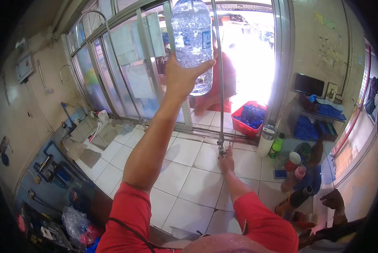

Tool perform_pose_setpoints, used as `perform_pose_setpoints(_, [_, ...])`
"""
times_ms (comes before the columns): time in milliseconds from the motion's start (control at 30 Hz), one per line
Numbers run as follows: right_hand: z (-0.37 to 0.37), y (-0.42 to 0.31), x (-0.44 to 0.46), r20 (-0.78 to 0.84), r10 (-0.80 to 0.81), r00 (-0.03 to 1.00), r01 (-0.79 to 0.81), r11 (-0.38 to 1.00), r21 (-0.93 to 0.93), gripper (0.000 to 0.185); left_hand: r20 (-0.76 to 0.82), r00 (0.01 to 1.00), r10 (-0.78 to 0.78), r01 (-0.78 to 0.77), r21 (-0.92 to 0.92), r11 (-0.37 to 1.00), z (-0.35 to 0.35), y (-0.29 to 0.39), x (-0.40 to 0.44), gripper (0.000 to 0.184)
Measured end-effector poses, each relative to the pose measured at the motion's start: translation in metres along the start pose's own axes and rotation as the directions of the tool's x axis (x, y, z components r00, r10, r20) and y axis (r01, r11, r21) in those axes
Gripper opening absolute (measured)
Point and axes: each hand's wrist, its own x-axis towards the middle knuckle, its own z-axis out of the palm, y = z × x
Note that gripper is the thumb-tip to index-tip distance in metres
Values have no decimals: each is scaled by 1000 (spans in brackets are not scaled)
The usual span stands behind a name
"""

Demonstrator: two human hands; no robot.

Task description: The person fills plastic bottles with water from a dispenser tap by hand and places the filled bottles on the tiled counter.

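Note:
My left hand (184, 76) is raised in front of the window, thumb and fingers spread against the lower side of a large clear water bottle (192, 38). The bottle is upright and has a small blue label. My right hand (227, 160) is low on the white tiled counter (193, 183), its fingers around the valve (221, 147) at the foot of a tall thin metal pipe (219, 92). Behind the bottle, a person in red (224, 76) stands at the opening, partly hidden by it.
A red basket of blue caps (250, 118) sits at the opening's sill. To the right stand a white tumbler (266, 141), a green bottle (276, 146) and several cups. Another person's hand (333, 199) shows at the lower right. A curved pipe (113, 46) rises at the left.

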Motion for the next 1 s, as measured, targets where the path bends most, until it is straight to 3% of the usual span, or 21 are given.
perform_pose_setpoints(67, [-1,0,1,-19,-21,1000,21,1000,-3,88,-2,1000,-8,8,1,1000,0,0,1,62])
perform_pose_setpoints(233, [-10,-10,1,106,123,987,-128,991,46,88,35,999,30,-28,-37,999,-2,-10,6,62])
perform_pose_setpoints(367, [-16,-16,1,126,133,983,-142,988,64,89,-5,992,128,-128,7,992,-2,-29,15,61])
perform_pose_setpoints(733, [-11,-11,0,132,156,979,-169,981,95,88,60,996,61,-57,-73,996,-3,-19,12,60])
perform_pose_setpoints(867, [2,1,0,-28,29,999,-28,999,35,89,69,997,25,-21,-58,998,-2,-16,11,60])
perform_pose_setpoints(1000, [-4,-3,2,64,100,993,-105,991,80,90,60,998,21,-19,-39,999,-4,-16,11,60])
